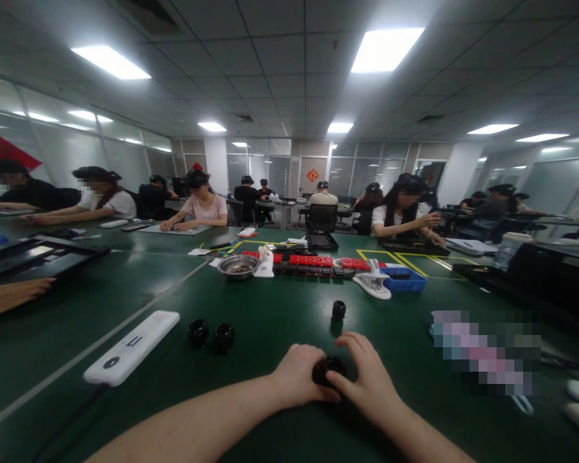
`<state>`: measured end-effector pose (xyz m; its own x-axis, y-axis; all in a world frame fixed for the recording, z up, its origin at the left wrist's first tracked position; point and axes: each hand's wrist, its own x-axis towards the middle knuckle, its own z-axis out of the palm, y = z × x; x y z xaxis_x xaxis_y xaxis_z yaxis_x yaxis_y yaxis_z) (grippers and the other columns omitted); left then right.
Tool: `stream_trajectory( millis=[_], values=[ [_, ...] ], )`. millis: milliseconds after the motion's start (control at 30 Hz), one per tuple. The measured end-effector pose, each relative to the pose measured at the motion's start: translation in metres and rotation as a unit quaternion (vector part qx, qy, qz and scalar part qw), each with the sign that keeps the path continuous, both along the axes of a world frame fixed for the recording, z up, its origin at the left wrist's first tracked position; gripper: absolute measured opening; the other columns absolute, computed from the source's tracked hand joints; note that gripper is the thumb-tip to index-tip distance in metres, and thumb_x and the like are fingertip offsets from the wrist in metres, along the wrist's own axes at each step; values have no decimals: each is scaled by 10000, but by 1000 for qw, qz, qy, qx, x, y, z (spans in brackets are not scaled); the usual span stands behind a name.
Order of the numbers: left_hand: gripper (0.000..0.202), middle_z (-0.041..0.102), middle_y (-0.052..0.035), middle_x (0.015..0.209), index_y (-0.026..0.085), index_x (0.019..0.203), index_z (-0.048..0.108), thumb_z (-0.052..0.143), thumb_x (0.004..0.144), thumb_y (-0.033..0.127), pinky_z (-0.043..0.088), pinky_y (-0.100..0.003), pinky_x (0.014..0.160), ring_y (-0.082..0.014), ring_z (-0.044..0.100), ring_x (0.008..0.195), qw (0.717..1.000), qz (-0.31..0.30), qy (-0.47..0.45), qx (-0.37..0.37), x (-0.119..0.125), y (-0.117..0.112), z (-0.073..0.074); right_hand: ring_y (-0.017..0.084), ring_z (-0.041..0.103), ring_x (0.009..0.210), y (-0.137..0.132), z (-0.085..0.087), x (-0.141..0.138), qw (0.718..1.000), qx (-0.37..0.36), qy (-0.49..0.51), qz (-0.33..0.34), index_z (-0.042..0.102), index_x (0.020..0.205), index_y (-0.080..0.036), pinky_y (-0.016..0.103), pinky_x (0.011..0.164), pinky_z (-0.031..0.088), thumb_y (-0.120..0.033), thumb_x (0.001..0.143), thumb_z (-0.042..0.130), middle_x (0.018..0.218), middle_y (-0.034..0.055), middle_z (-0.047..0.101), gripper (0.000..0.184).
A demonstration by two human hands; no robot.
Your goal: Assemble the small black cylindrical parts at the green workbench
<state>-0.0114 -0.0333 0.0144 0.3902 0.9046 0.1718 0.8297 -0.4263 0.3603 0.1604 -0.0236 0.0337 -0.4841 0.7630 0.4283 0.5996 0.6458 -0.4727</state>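
Observation:
My left hand (300, 378) is closed around a black round ribbed part (332, 365) just above the green table, its fingers partly hidden behind the part. From the right, my right hand (372, 379) reaches to the same part. Its thumb touches the top, while the other fingers are curved and spread, with a gap between them and the part. Beyond my hands stands a similar black ribbed piece (338, 310). Two more, a black piece (198, 332) and another black piece (224, 337), sit side by side to the left.
A white power strip (132, 347) lies left on the green table (251, 411). Farther back are a metal bowl (238, 267) of small parts, red strips (311, 260), a white clamp (374, 281) and a blue bin (405, 280). Another person's hand (19, 297) rests at far left.

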Motion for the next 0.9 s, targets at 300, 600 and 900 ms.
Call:
stream_trajectory(
  millis=[300, 600, 900],
  values=[
    [462, 617, -13, 804, 189, 807, 583, 616, 605, 604, 409, -292, 684, -215, 576, 744, 1000, 3, -7, -13, 1, -3, 7, 255, 437, 1087, -3, -2, -1, 997, -14, 9, 79, 454, 1120, -168, 425, 939, 350, -153, 679, 520, 1150, 115, 480, 446],
    [472, 618, -12, 806, 198, 844, 581, 600, 616, 612, 399, -284, 704, -211, 572, 762, 1000, 1, 7, -2, 2, -1, 0, 233, 505, 930, -2, 2, -3, 998, -27, -19, 57, 567, 895, -193, 376, 820, 422, -179, 679, 520, 961, 70, 542, 221],
    [439, 610, -3, 792, 200, 807, 568, 615, 610, 589, 393, -282, 682, -201, 562, 725, 1000, -3, 9, 4, 2, 0, 0, 255, 501, 942, 0, 0, -1, 999, -46, -3, -7, 519, 960, -179, 398, 827, 412, -308, 684, 601, 989, 90, 541, 315]
  ],
)
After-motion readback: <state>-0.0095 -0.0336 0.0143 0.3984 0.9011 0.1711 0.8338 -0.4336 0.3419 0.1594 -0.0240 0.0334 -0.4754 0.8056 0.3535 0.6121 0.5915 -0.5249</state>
